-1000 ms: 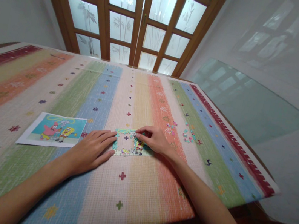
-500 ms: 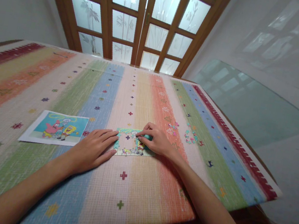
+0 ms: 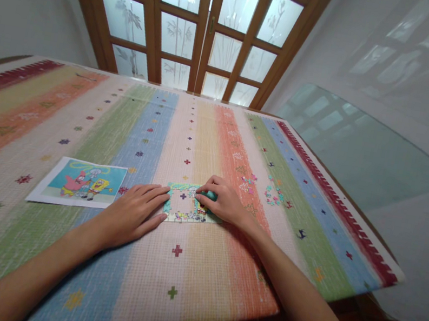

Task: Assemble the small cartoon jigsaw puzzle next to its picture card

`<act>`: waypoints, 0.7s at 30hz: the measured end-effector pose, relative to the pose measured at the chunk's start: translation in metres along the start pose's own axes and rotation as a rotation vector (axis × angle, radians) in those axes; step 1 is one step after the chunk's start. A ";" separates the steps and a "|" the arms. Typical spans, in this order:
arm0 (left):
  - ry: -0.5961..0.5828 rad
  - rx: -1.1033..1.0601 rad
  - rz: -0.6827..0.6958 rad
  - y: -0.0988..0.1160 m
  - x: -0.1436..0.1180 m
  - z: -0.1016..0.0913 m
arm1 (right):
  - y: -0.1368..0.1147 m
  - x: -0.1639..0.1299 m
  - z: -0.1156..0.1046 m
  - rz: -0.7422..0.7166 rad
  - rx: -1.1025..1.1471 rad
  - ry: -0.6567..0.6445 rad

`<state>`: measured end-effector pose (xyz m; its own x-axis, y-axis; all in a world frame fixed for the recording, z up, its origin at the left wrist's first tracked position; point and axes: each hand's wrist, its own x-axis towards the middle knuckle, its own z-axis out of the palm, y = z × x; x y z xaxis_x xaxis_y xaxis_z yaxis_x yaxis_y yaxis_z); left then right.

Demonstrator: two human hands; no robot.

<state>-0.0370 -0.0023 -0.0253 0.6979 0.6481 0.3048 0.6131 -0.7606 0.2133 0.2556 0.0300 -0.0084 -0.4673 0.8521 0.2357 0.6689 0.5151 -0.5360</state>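
A partly assembled jigsaw puzzle (image 3: 185, 218) lies flat on the tablecloth, its joined pieces framing a gap where the cloth shows through. My left hand (image 3: 140, 208) rests flat with fingers stretched out, its fingertips touching the puzzle's left edge. At the upper right of the gap, my right hand (image 3: 222, 199) has thumb and index finger pinched over a puzzle piece (image 3: 197, 191), which the fingers mostly cover. The right part of the puzzle is partly hidden beneath this hand.
Left of the puzzle lies a printed reference picture (image 3: 85, 183) with cartoon figures. Loose puzzle pieces form a pink group (image 3: 251, 182) and a turquoise group (image 3: 274, 195) at the right. The striped tablecloth (image 3: 151, 292) covers the table, whose front edge is near me.
Almost nothing differs. My right fingers have shifted very slightly at the same spot on the puzzle; my left hand stays in place.
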 end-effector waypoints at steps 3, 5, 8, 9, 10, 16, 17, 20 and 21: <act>0.004 0.001 0.005 0.000 0.000 0.000 | 0.000 0.001 0.001 0.016 0.007 0.008; -0.004 0.007 0.004 0.000 0.000 0.000 | -0.001 0.001 0.002 0.035 -0.001 0.012; -0.010 0.019 0.000 0.000 0.000 0.000 | -0.003 0.002 0.003 0.045 -0.028 0.012; -0.009 0.020 0.000 0.000 0.000 0.000 | -0.003 0.002 0.003 0.046 -0.035 0.012; -0.010 0.020 0.000 0.000 0.000 0.000 | -0.004 0.001 0.004 0.049 -0.038 0.015; 0.001 0.016 0.001 0.000 -0.001 0.001 | -0.004 0.001 0.006 0.044 0.002 0.041; 0.003 0.014 0.000 -0.001 -0.001 0.001 | -0.004 0.001 0.006 0.044 0.008 0.043; -0.001 0.009 -0.003 -0.001 -0.001 0.001 | -0.004 0.000 0.006 0.039 0.009 0.050; -0.004 0.009 -0.005 -0.001 -0.001 0.001 | -0.004 0.000 0.006 0.031 0.005 0.049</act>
<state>-0.0382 -0.0021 -0.0267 0.6961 0.6523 0.2998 0.6203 -0.7568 0.2061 0.2492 0.0275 -0.0104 -0.4172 0.8712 0.2586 0.6795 0.4880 -0.5478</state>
